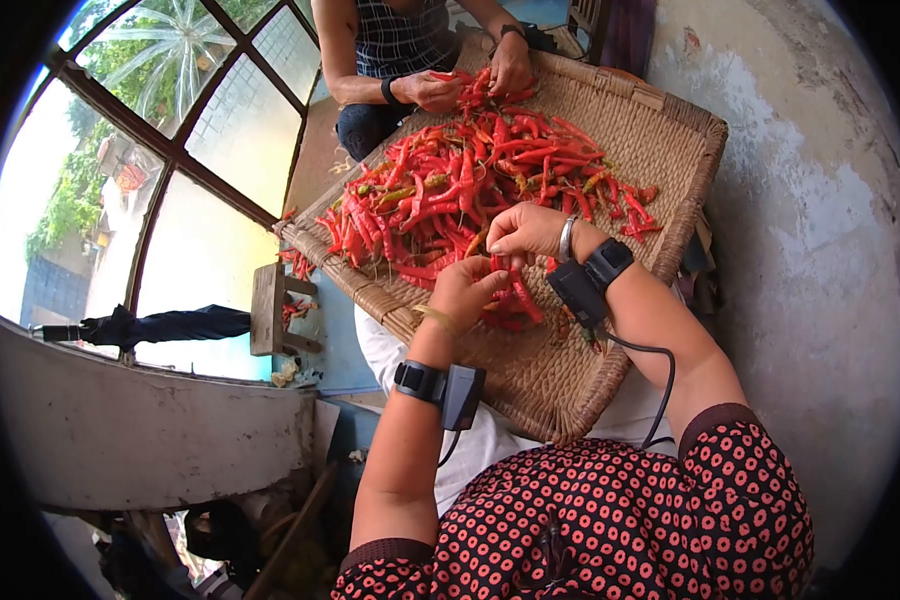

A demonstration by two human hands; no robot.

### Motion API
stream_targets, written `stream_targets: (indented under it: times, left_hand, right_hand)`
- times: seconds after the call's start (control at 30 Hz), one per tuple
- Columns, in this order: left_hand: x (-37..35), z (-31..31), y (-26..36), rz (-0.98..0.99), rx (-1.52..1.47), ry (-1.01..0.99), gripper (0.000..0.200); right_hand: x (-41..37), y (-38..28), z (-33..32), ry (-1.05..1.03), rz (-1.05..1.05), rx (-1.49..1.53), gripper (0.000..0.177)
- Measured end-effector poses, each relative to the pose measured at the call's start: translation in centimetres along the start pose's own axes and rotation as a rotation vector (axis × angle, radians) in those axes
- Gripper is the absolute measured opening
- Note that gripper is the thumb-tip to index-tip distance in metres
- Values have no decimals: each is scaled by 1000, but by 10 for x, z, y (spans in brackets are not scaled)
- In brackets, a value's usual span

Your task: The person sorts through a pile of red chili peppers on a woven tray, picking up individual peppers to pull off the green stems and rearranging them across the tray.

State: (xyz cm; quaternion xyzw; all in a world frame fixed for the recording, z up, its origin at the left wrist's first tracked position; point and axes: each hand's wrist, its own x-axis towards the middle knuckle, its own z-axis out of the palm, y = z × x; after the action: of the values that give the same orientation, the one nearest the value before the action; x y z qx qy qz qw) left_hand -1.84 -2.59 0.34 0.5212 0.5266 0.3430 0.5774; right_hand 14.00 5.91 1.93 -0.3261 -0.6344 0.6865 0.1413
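Observation:
Red chili peppers lie heaped on a large woven tray that rests over my lap. Close to the near side of the heap, my left hand has its fingers closed around red peppers. My right hand pinches at the top of the same peppers, its fingertips almost touching those of my left hand. Whatever small part is between the right fingertips is hidden. A few red peppers hang below my hands, over the tray's weave. Some peppers in the heap are greenish or orange.
Across the tray, a co-worker's hands handle red peppers at the heap's far edge. A wooden stool and a dark folded umbrella are at the left, beside the window. A cable runs from my right wrist device. A bare wall stands at the right.

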Motion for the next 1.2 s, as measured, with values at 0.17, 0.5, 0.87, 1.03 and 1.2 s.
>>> stream_targets:
  times: [0.17,0.5,0.87,1.03,1.2]
  left_hand:
    - [1,-3,-1,85,55,15,15]
    - [5,-6,-6,64,60,186,10]
    - [3,-12,-7,81,-230,193,9]
    - [-4,-6,-3,45,-222,230,11]
    - [9,-13,-18,93,112,333,16]
  right_hand:
    - [-7,-5,-4,16,34,53,8]
    - [-17,-14,-34,365,-359,656,18]
    - [8,7,4,-30,-35,-270,20]
    - [-12,-6,-9,17,73,-248,10]
    - [-14,-13,-26,496,-341,537,17]
